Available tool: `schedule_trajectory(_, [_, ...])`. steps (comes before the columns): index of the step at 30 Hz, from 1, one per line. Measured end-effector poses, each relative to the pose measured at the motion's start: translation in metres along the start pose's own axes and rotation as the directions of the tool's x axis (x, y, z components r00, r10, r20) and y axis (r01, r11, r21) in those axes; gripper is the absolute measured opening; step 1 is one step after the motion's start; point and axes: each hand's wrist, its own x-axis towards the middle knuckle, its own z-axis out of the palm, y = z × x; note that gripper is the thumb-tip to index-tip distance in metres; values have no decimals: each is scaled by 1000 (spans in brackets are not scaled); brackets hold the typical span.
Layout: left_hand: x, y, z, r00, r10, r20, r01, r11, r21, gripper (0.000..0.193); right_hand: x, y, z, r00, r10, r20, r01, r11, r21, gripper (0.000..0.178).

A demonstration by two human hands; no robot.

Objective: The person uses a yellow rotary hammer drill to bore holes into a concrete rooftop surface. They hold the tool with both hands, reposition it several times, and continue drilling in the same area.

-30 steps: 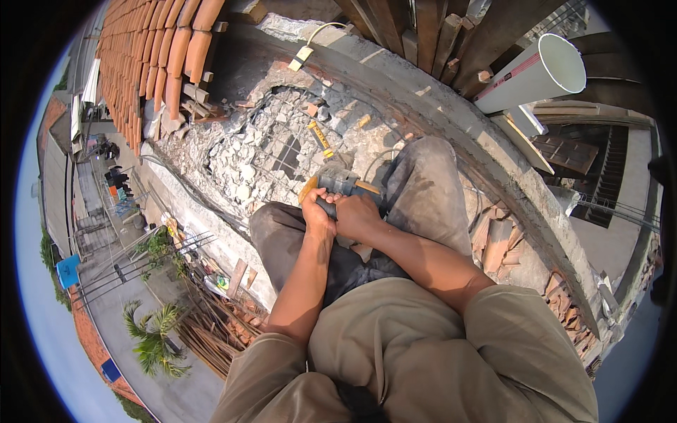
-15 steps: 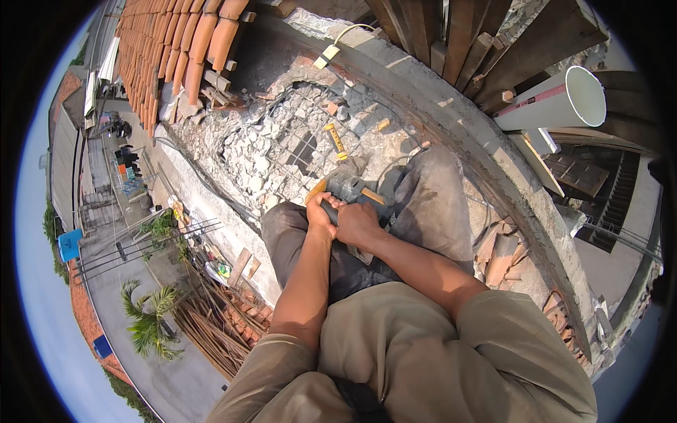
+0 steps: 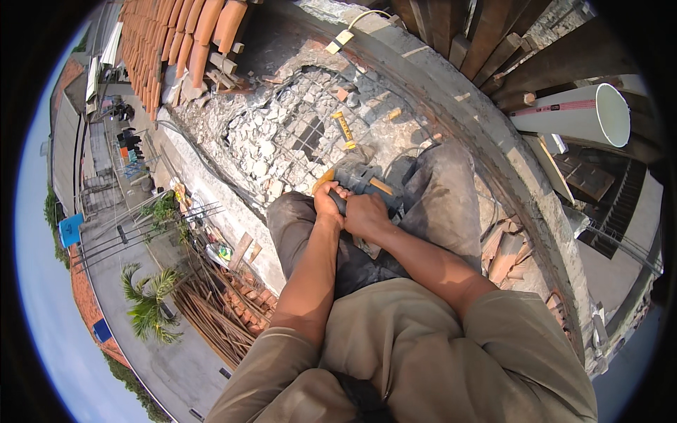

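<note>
Between my knees I hold a grey power tool with a yellow part (image 3: 357, 171); its exact kind is hard to make out. My left hand (image 3: 327, 203) is wrapped round its near end, beside the yellow part. Right against it, my right hand (image 3: 365, 213) is closed on the same end, thumb toward the left hand. The tool's far end points at the broken concrete (image 3: 264, 144), where bare steel bars cross an opening (image 3: 310, 134). A yellow bar-shaped piece (image 3: 344, 131) lies just beyond the tool. A short wooden stick or handle (image 3: 381, 186) shows at the tool's right side.
A curved concrete wall edge (image 3: 451, 99) runs along the right. Beyond it are dark timber beams (image 3: 486, 35) and a large white pipe (image 3: 575, 113). Clay roof tiles (image 3: 187, 35) stand at upper left. A pale socket block on a cable (image 3: 340, 41) rests on the ledge.
The view has shifted slightly, so the scene sits a little differently in the picture. Both hands keep their hold on the power tool; nothing else has visibly moved.
</note>
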Motion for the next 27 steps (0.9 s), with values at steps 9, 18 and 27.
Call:
schedule_trajectory(9, [25,-15,-3,995,78,58,-76,996,-38,20,8,11,8,1000,7,-15,-8,1000,-24,58])
schedule_trajectory(18, [51,-49,6,983,32,180,-19,997,-72,21,2,31,-25,998,55,-34,-51,993,102,60])
schedule_trajectory(27, [-6,-35,20,997,14,75,-11,999,-37,24,-21,26,-28,997,81,8,-81,996,48,63])
